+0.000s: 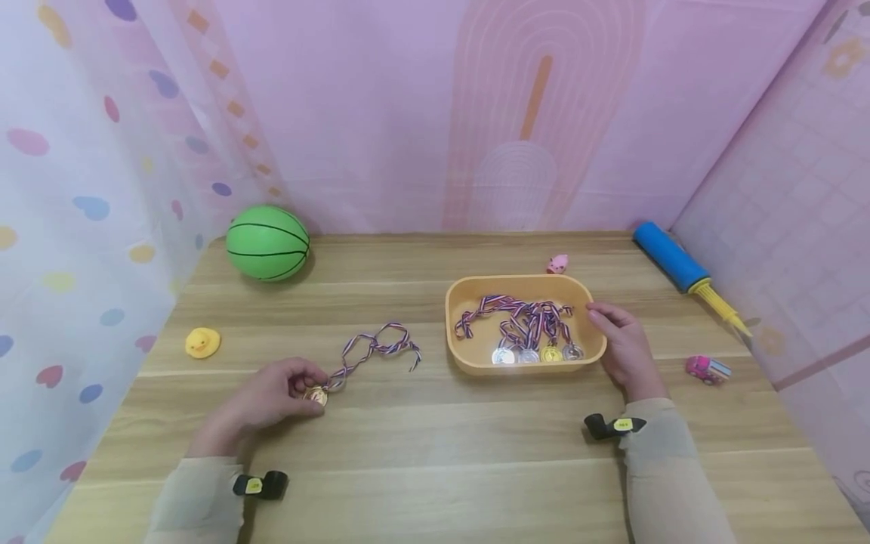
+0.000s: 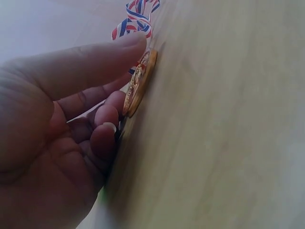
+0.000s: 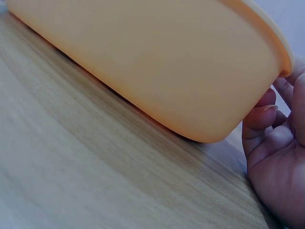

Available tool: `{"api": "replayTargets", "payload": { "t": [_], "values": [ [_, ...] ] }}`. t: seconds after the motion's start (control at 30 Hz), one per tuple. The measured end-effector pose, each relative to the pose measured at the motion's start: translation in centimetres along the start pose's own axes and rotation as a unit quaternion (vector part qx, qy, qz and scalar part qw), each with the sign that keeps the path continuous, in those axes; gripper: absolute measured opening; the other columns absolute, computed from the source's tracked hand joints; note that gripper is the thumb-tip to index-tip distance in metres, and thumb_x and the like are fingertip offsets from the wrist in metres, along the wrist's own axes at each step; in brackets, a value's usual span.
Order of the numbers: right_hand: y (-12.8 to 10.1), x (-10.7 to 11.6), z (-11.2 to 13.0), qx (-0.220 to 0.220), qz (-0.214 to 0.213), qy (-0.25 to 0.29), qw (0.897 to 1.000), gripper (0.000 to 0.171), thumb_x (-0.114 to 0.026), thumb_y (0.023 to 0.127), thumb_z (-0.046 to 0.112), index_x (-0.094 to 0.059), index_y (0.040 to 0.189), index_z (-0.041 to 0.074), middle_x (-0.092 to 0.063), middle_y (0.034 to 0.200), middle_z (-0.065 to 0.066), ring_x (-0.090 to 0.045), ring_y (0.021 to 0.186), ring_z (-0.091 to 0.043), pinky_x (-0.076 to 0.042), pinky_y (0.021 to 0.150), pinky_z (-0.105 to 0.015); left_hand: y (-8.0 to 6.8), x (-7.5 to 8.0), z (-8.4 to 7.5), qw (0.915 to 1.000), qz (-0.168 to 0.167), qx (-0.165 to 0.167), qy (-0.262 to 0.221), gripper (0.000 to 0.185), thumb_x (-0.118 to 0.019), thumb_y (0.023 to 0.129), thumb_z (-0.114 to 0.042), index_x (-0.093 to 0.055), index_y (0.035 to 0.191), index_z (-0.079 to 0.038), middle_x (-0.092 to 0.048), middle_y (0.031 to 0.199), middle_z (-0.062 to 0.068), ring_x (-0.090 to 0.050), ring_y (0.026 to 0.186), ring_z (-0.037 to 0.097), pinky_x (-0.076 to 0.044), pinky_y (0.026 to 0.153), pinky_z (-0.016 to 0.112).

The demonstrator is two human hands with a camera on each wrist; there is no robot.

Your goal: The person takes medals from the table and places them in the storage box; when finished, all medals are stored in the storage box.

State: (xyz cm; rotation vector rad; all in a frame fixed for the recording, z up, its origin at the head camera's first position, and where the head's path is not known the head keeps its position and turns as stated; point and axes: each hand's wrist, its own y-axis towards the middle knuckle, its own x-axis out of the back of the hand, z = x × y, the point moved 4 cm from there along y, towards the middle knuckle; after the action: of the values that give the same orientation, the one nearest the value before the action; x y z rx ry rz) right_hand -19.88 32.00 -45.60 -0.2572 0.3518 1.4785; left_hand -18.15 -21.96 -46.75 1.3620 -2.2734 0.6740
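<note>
On the left of the table, a gold medal (image 1: 316, 395) lies between the thumb and fingers of my left hand (image 1: 275, 393). The left wrist view shows the medal (image 2: 139, 86) close along the wood, thumb on one side of its edge and curled fingers on the other. Its red, white and blue ribbon (image 1: 372, 344) trails twisted to the right. My right hand (image 1: 621, 344) grips the right end of an orange-yellow plastic bin (image 1: 454, 364), thumb over the rim and fingers outside. Inside the bin sit a gold medal (image 1: 550, 353), several silver-coloured medals (image 1: 528, 356) and tangled ribbons (image 1: 519, 308).
A green ball (image 1: 268, 243) stands at the back left, with a yellow duck toy (image 1: 202, 343) nearer. Behind the bin is a small pink toy (image 1: 557, 264). To the right lie a blue and yellow hand pump (image 1: 673, 257) and a pink toy truck (image 1: 708, 369).
</note>
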Motion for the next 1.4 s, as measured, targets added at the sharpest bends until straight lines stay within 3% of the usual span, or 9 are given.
{"api": "replayTargets", "payload": {
  "t": [0.23,0.53,0.93,1.17,1.4],
  "values": [
    [0.1,0.2,0.0,-0.013,-0.003,-0.014,1.0,0.014,-0.064,0.092,0.008,-0.071,0.104,0.008,-0.06,0.116,-0.006,-0.059,0.107,-0.016,-0.049,0.089,-0.028,-0.1,-0.4,-0.5,0.9977,-0.019,-0.022,0.061,0.044,-0.088,0.065,-0.025,-0.067,0.101,-0.012,-0.058,0.087,0.002,-0.05,0.079,0.019,-0.044,0.067,0.026],
    [0.0,0.3,0.3,-0.017,-0.01,-0.019,1.0,0.016,-0.066,0.091,0.01,-0.07,0.105,0.008,-0.06,0.115,-0.004,-0.059,0.107,-0.015,-0.048,0.09,-0.029,0.1,-0.3,-1.2,0.9949,-0.031,-0.029,0.091,0.04,-0.087,0.066,-0.025,-0.068,0.099,-0.012,-0.056,0.086,0.001,-0.048,0.077,0.017,-0.042,0.065,0.026],
    [0.2,0.5,0.0,-0.029,-0.017,-0.032,0.999,0.019,-0.068,0.09,0.013,-0.069,0.108,0.007,-0.058,0.117,-0.005,-0.057,0.11,-0.016,-0.047,0.091,-0.029,0.1,-0.3,-0.8,0.9967,-0.027,-0.019,0.075,0.024,-0.083,0.073,-0.022,-0.063,0.085,-0.015,-0.055,0.075,0.0,-0.048,0.069,0.017,-0.04,0.059,0.028],
    [0.2,0.4,0.2,-0.027,-0.023,-0.037,0.999,0.016,-0.067,0.09,0.013,-0.07,0.106,0.009,-0.059,0.117,-0.004,-0.057,0.11,-0.016,-0.048,0.091,-0.027,0.3,-0.2,-0.9,0.9974,-0.044,0.009,0.057,0.02,-0.077,0.081,-0.025,-0.061,0.081,-0.013,-0.056,0.067,0.001,-0.049,0.062,0.017,-0.04,0.055,0.028],
    [0.2,0.3,0.0,-0.036,-0.027,-0.038,0.998,0.017,-0.068,0.09,0.013,-0.07,0.106,0.009,-0.058,0.117,-0.004,-0.056,0.112,-0.016,-0.048,0.092,-0.028,0.1,0.1,-0.7,0.9944,-0.077,-0.004,0.072,0.019,-0.077,0.081,-0.023,-0.061,0.078,-0.013,-0.056,0.065,-0.001,-0.049,0.06,0.015,-0.04,0.053,0.027]
  ]
}}
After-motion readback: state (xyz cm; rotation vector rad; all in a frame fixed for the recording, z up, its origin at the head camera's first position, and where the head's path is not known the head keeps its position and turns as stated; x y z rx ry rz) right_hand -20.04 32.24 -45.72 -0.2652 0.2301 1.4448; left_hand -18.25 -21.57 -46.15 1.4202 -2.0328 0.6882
